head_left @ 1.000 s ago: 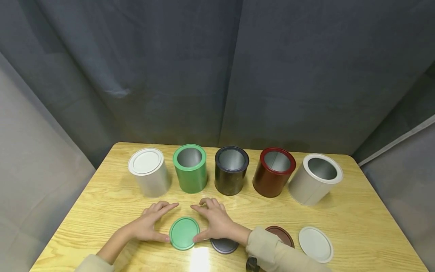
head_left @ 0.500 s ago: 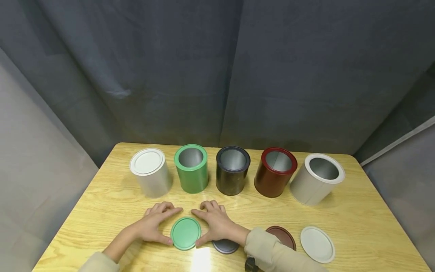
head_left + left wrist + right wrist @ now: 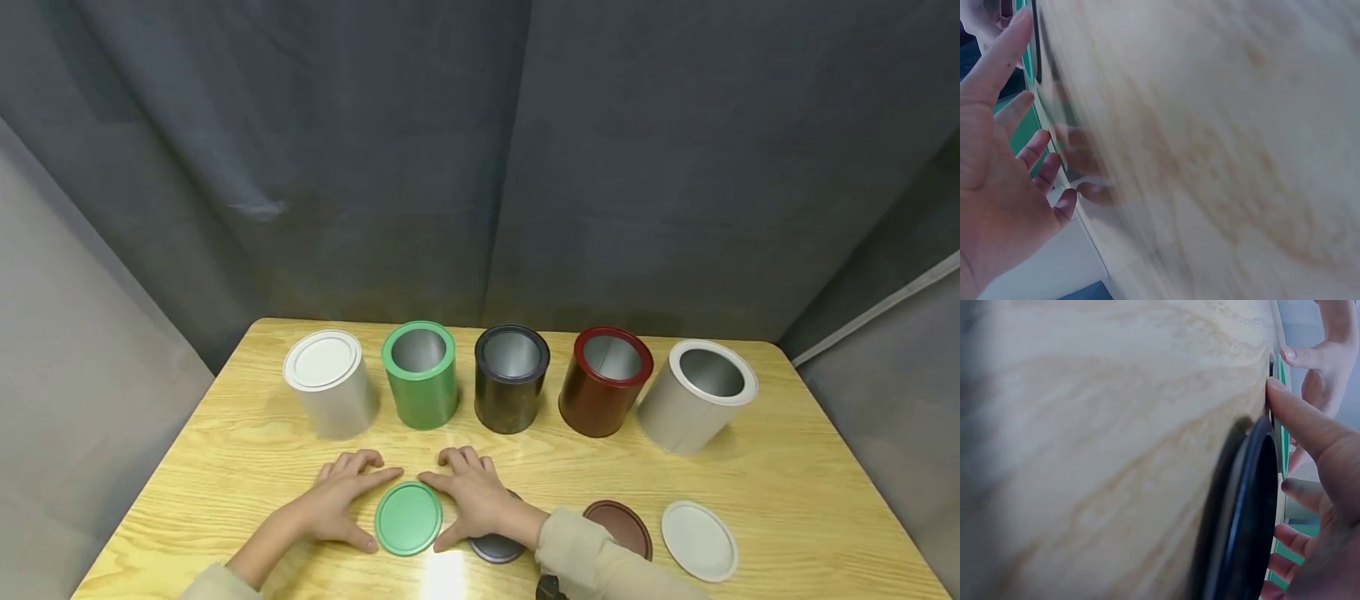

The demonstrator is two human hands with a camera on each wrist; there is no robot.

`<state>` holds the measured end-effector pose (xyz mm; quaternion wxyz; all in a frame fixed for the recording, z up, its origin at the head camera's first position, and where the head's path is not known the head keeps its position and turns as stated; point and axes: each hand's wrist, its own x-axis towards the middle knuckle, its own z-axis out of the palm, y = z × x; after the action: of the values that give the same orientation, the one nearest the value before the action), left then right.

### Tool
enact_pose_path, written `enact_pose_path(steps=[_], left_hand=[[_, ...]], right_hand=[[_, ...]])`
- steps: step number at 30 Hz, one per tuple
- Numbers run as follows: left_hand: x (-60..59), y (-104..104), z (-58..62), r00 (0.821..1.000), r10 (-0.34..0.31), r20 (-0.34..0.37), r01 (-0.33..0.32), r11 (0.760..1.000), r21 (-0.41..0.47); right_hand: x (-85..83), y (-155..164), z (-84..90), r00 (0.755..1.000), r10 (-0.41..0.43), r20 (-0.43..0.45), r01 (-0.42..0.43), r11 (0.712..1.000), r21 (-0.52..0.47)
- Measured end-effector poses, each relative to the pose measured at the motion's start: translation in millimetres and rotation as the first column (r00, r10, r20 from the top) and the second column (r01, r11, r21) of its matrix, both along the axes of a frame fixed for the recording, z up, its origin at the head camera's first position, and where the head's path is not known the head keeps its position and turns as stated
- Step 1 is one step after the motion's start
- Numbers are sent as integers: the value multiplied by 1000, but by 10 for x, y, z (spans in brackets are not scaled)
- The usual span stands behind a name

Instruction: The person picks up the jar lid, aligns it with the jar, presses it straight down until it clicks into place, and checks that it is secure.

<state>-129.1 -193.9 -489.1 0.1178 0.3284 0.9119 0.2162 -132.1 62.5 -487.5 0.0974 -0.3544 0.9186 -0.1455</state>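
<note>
Left hand [image 3: 333, 500] flat on the tabletop [image 3: 787, 492], fingers straight, thumb tip at the green lid [image 3: 408, 517]. Lid flat between both hands, round, no long axis, face up, equally near each. Right hand [image 3: 472, 496] likewise flat, fingers spread, gripping nothing, over the black lid [image 3: 495, 547].

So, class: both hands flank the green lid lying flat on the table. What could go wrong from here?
1. The green lid lies flat on the table; fingertips may slip off its thin edge.
2. The right hand rests over the black lid, which it might drag along.
</note>
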Motion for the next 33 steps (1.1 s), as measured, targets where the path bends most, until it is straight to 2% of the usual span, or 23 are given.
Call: enact_pose_path(steps=[7,13,16,25,33], left_hand=[[47,18,-37,1000,1,28,0,1000,-17],[56,56,-70,1000,0,-14,0,1000,-9],[62,61,-85,1000,-2,-4,2,1000,-25],[35,57,-12,999,14,30,-13,1000,-27],[-16,97,26,1000,2,10,-2,1000,-24]], right_hand=[[27,-32,-53,999,30,-11,-30,999,22],[38,-37,-25,999,25,-36,-24,999,37],[52,-26,-21,999,31,-27,-29,999,42],[18,-38,-25,996,61,-60,-59,997,39],[-25,-21,-8,993,61,-97,-56,997,58]])
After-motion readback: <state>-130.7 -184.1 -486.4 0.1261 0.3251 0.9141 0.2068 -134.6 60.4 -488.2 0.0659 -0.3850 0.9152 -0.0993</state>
